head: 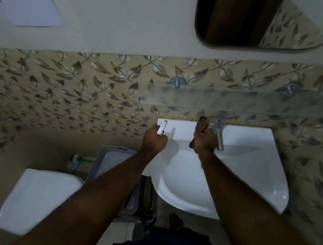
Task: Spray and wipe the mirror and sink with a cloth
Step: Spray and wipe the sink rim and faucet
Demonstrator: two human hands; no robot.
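The white corner sink (pixel 248 164) hangs on the leaf-patterned tiled wall. My left hand (pixel 153 141) is closed around a spray bottle; only its white trigger head with an orange nozzle (pixel 162 128) shows, over the sink's back left corner. Stretched flat, my right hand (pixel 203 137) rests on the sink's back rim just left of the chrome tap (pixel 219 133), fingers pointing at the wall. No cloth is visible in it. The mirror (pixel 255 24) with rounded corners is high on the wall at the top right.
A glass shelf (pixel 233 100) on chrome brackets juts out between mirror and sink, above the tap. A grey plastic basket (pixel 108 160) stands left of the sink, with a white toilet cistern (pixel 37 196) further left. My bare foot (pixel 176 220) is under the basin.
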